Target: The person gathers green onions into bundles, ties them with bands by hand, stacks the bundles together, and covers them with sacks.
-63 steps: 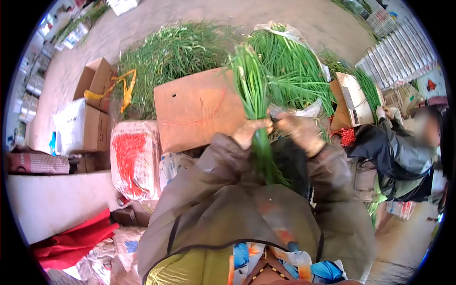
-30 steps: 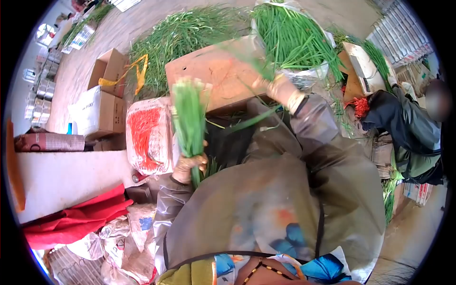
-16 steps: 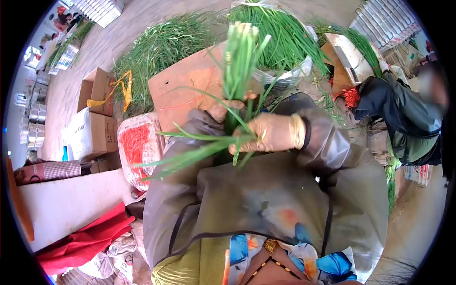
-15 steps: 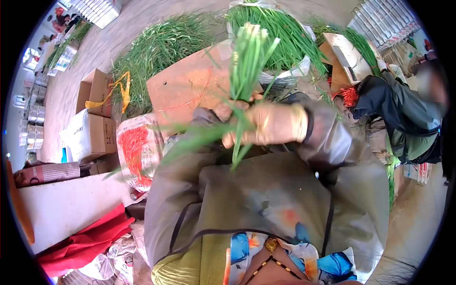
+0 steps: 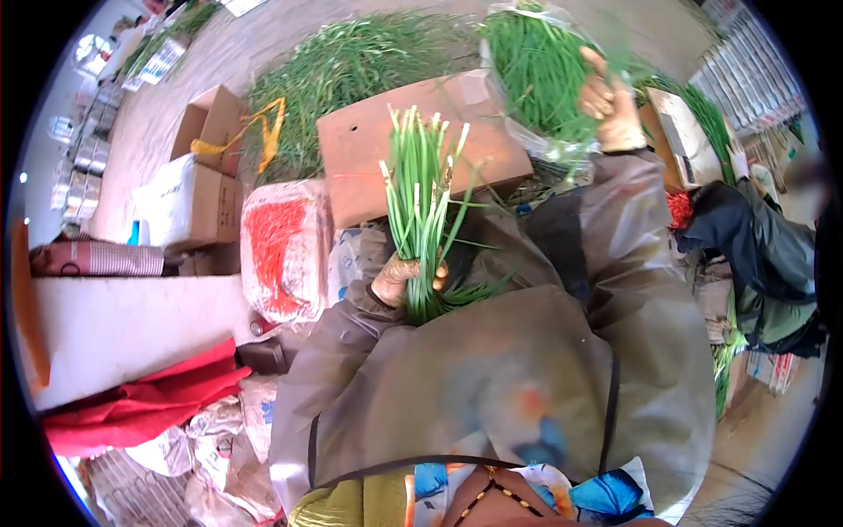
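My left hand (image 5: 406, 279) is closed round a bunch of garlic chives (image 5: 421, 189) in front of my apron. The pale cut ends point up and away from me, and the green leaves hang below the fist. My right hand (image 5: 610, 105) is stretched out to the upper right with its fingers curled, beside a heap of green chives (image 5: 536, 75) on clear plastic. Blurred green leaves (image 5: 619, 48) show at its fingertips. Between me and the heaps lies a brown board (image 5: 378, 154), tilted.
Loose green leaves (image 5: 342, 66) lie on the floor beyond the board. Left of it are a sack with red ties (image 5: 281, 250), cardboard boxes (image 5: 202, 206) and a white tabletop (image 5: 132, 325). A co-worker in dark clothes (image 5: 746, 237) sits at the right near a white-topped board (image 5: 685, 140).
My right hand has left the bunch and swung out to the upper right. My left hand has lowered the bunch toward my lap. The view has shifted a little.
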`<state>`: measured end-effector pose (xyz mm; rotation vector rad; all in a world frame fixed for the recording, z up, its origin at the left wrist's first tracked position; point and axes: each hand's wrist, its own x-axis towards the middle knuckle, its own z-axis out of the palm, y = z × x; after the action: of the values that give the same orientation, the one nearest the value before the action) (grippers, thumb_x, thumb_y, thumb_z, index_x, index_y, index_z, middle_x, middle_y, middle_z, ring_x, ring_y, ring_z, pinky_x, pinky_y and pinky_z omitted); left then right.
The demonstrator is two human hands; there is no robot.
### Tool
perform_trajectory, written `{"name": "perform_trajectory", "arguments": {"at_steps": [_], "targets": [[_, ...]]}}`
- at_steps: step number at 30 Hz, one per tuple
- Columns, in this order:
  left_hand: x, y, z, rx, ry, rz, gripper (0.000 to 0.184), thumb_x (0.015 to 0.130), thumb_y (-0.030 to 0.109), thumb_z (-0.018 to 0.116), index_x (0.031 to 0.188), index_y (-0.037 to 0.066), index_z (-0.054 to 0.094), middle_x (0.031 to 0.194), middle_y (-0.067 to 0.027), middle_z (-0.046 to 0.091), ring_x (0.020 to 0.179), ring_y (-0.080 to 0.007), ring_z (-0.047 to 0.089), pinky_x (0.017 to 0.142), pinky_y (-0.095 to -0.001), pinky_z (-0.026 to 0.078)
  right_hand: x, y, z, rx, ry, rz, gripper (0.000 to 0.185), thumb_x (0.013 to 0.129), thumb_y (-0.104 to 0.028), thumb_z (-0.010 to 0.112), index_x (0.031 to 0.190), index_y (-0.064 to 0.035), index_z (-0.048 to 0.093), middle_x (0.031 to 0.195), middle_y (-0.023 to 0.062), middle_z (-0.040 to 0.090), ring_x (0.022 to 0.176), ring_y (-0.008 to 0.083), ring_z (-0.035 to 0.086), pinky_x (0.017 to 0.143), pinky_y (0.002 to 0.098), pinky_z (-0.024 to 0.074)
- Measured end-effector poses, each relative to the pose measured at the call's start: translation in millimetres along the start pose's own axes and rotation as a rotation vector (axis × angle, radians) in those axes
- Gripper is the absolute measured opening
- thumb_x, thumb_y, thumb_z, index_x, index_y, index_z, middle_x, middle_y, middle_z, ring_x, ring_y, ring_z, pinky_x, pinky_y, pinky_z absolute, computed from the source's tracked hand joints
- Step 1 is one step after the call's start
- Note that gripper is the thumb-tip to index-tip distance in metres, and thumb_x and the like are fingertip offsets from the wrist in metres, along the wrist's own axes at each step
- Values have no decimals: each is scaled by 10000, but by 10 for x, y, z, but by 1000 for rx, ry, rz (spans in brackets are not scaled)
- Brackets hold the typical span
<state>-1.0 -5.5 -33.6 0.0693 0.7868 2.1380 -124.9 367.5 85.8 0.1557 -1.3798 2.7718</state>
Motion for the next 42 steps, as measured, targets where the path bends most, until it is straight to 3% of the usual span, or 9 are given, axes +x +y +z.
{"name": "perform_trajectory", "arguments": {"at_steps": [3,7,13,21,26,29,34,36,42], "targets": [[-267,149,-12,126,225,112,421,688,211,718,1009,-2,546,846,-122,606,690,-209,593,636,-315,495,-133,213,-249,-117,121,329,278,854,-194,545,1109,-87,573,548,-59,435,403,59,386,390,208,299],[-287,202,40,123,317,212,368,702,133,712,1007,0,554,855,-117,622,682,-188,611,610,-293,518,-515,976,24,-2001,-110,410,408,775,-331,601,1087,-68,582,807,90,568,725,229,524,661,329,398],[-145,123,170,206,336,141,335,696,77,712,991,1,573,843,-113,632,687,-189,622,625,-287,525,-555,1318,1240,-1217,-395,230,470,787,-414,602,1083,-51,557,935,113,630,819,272,610,738,352,472],[-295,263,219,254,262,115,253,687,53,705,901,-13,587,748,-88,607,598,-167,572,581,-272,484,-165,1117,505,-456,325,308,201,812,-219,615,883,-31,616,541,-19,469,414,83,402,374,225,317],[-239,156,275,270,345,167,235,686,21,698,891,-20,590,757,-87,608,604,-175,569,577,-280,475,-330,1158,-71,-2470,-4,161,253,779,-226,619,886,2,642,861,158,641,814,268,615,758,346,465],[-157,181,320,285,355,227,218,692,10,696,882,-16,593,759,-84,611,608,-168,572,574,-278,474,-539,1018,287,-1632,176,30,298,778,-238,621,921,24,624,895,180,633,839,277,610,788,347,456],[-98,153,274,324,254,155,251,701,30,696,928,11,591,788,-58,617,649,-158,581,604,-277,478,-661,1293,631,-1409,-164,-74,373,789,-308,633,1034,-28,598,922,79,640,868,194,593,732,301,457],[-102,136,296,333,235,125,259,706,35,692,942,13,588,798,-57,619,672,-161,590,621,-282,488,-713,1211,987,-808,-227,409,327,804,-363,596,1024,-123,619,941,8,636,825,167,587,736,340,454],[-84,111,243,-14,213,211,333,690,52,678,1008,33,583,1047,-110,593,954,-237,565,828,-380,468,-646,1328,1029,-524,-54,511,292,784,-301,661,971,-83,610,837,6,623,703,92,577,564,229,460]]}}
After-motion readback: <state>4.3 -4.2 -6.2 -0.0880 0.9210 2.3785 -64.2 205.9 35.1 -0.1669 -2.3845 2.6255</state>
